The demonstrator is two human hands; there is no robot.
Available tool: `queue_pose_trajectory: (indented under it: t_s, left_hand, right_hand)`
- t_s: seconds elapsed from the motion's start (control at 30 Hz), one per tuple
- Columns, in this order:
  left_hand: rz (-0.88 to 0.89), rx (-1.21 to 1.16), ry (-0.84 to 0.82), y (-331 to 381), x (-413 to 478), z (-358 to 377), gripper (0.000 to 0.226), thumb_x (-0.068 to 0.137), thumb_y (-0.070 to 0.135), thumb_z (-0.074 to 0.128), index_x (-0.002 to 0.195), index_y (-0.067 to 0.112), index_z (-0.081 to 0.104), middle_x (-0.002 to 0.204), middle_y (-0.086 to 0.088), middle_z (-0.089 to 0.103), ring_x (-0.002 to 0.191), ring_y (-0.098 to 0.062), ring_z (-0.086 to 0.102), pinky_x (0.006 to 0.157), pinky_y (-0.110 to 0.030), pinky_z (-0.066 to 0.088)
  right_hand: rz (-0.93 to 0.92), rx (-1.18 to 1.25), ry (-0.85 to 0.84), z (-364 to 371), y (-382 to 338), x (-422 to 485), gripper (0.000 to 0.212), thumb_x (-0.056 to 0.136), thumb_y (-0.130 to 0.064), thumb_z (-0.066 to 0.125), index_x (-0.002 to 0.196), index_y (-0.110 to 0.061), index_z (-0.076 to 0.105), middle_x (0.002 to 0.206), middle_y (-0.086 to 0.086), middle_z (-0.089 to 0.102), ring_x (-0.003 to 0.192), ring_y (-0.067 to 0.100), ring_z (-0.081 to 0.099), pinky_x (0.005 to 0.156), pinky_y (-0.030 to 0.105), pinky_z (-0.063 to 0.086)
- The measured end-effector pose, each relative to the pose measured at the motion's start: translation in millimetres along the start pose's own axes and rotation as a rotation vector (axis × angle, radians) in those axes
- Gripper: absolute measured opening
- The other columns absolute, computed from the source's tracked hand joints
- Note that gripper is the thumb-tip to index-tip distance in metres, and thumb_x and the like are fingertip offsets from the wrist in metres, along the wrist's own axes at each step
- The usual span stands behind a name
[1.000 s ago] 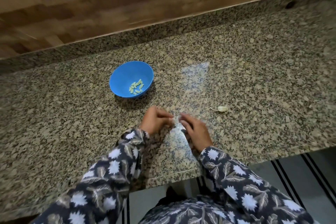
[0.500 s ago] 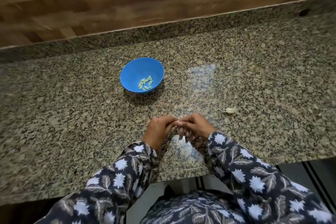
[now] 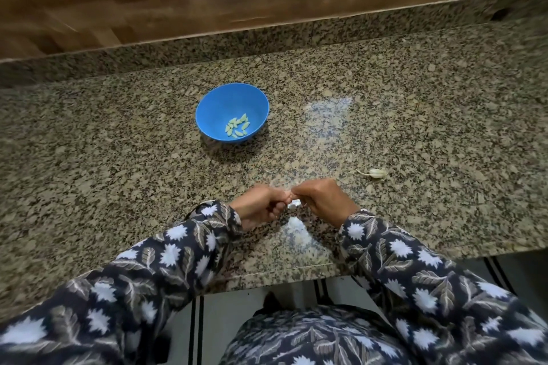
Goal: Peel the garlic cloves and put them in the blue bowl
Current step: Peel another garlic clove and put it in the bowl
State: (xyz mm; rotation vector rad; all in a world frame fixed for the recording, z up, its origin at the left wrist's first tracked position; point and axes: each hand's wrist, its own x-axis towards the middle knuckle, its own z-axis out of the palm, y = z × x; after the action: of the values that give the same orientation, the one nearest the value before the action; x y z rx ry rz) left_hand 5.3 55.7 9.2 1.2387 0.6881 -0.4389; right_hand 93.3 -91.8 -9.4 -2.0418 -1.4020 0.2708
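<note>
While the blue bowl (image 3: 232, 98) sits well back on the desk (image 3: 118, 157) with peeled cloves (image 3: 237, 126) heaped in it, the left hand (image 3: 257, 208) and right hand (image 3: 323, 201) meet nearer the front edge, fingers of both curled and pinching a garlic clove (image 3: 294, 204) of which only a whitish sliver shows. Such a clove is likely light, firm and slick under papery skin, best nipped at its tip; whether it is bare yet is hidden. An unpeeled clove (image 3: 376, 173) lies apart, rightward.

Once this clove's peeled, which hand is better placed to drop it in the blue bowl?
Left, probably. Both hands pinch the garlic clove, but the blue bowl sits ahead-left, nearer the left hand; the right hand would have to cross over.
</note>
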Motion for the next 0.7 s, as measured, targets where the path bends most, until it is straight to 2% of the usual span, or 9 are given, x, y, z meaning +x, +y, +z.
queue_pose_trajectory:
  t_s: [0.07, 0.1, 0.2, 0.3, 0.37, 0.43, 0.5, 0.57, 0.7]
  left_hand:
    - [0.014, -0.003, -0.023, 0, -4, 2, 0.021, 0.096, 0.009, 0.045, 0.078, 0.007, 0.056, 0.062, 0.002, 0.046, 0.049, -0.005, 0.04, 0.044, -0.012, 0.032]
    - [0.123, 0.172, 0.009, -1, -3, 2, 0.021, 0.096, 0.012, 0.047, 0.078, 0.008, 0.057, 0.061, 0.004, 0.047, 0.048, -0.003, 0.04, 0.044, -0.011, 0.032]
    - [0.708, 0.992, 0.26, -8, 1, -4, 0.023, 0.094, 0.017, 0.048, 0.079, 0.007, 0.062, 0.067, 0.007, 0.051, 0.057, -0.002, 0.042, 0.055, -0.008, 0.031]
    - [1.057, 1.191, 0.325, -12, 8, -11, 0.03, 0.09, 0.018, 0.042, 0.078, 0.001, 0.064, 0.068, -0.003, 0.057, 0.063, -0.009, 0.044, 0.061, -0.006, 0.027]
    - [0.977, 1.081, 0.308, -13, 7, -9, 0.026, 0.091, 0.018, 0.048, 0.084, 0.002, 0.068, 0.07, -0.006, 0.063, 0.061, -0.011, 0.05, 0.06, -0.005, 0.036]
    - [0.749, 0.803, 0.329, -16, 9, -6, 0.017, 0.089, 0.019, 0.061, 0.092, 0.007, 0.072, 0.077, -0.005, 0.069, 0.065, -0.016, 0.062, 0.062, -0.018, 0.052]
    - [0.66, 0.583, 0.381, -21, 12, -4, 0.011, 0.082, 0.02, 0.069, 0.092, 0.015, 0.073, 0.079, -0.002, 0.072, 0.069, -0.017, 0.067, 0.065, -0.032, 0.057]
    - [0.626, 0.496, 0.388, -26, 14, -1, 0.009, 0.081, 0.016, 0.071, 0.089, 0.019, 0.073, 0.079, -0.002, 0.072, 0.07, -0.02, 0.069, 0.066, -0.036, 0.058]
    - [0.611, 0.671, 0.419, -24, 7, 7, 0.01, 0.084, 0.012, 0.068, 0.091, 0.011, 0.074, 0.074, 0.004, 0.069, 0.061, -0.006, 0.061, 0.056, -0.012, 0.049]
  right_hand:
    - [0.003, -0.017, -0.02, -1, 0, 2, 0.019, 0.091, -0.009, 0.052, 0.098, -0.002, 0.069, 0.074, 0.012, 0.069, 0.056, 0.017, 0.062, 0.055, 0.024, 0.054]
    - [0.089, 0.026, -0.047, -4, 0, 4, 0.019, 0.092, -0.01, 0.052, 0.101, -0.004, 0.068, 0.076, 0.011, 0.068, 0.056, 0.014, 0.059, 0.056, 0.022, 0.053]
    - [0.405, 0.55, -0.137, -6, 0, 6, 0.015, 0.089, -0.016, 0.055, 0.09, -0.009, 0.068, 0.066, 0.003, 0.062, 0.049, 0.009, 0.052, 0.047, 0.017, 0.046]
    - [0.507, 0.976, -0.161, 0, 1, 3, 0.018, 0.09, -0.007, 0.05, 0.077, -0.008, 0.062, 0.056, -0.004, 0.061, 0.044, 0.004, 0.054, 0.042, 0.013, 0.044]
    - [0.551, 1.028, -0.141, 3, 2, 3, 0.019, 0.091, -0.004, 0.048, 0.077, -0.006, 0.061, 0.055, -0.004, 0.061, 0.043, 0.003, 0.054, 0.041, 0.013, 0.043]
    - [0.571, 0.906, -0.109, 5, 3, 4, 0.015, 0.09, -0.01, 0.052, 0.082, -0.007, 0.064, 0.059, 0.0, 0.061, 0.044, 0.004, 0.055, 0.041, 0.013, 0.043]
    - [0.581, 0.744, -0.057, 8, 4, 3, 0.012, 0.089, -0.015, 0.056, 0.086, -0.01, 0.066, 0.062, 0.001, 0.061, 0.046, 0.005, 0.056, 0.044, 0.014, 0.044]
    - [0.601, 0.705, -0.013, 13, 3, 1, 0.013, 0.091, -0.014, 0.055, 0.086, -0.014, 0.067, 0.061, 0.0, 0.061, 0.047, 0.005, 0.055, 0.045, 0.015, 0.044]
    - [0.579, 0.554, -0.01, 16, 1, -4, 0.019, 0.093, -0.01, 0.052, 0.089, 0.001, 0.067, 0.062, -0.002, 0.058, 0.049, 0.003, 0.052, 0.05, 0.015, 0.044]
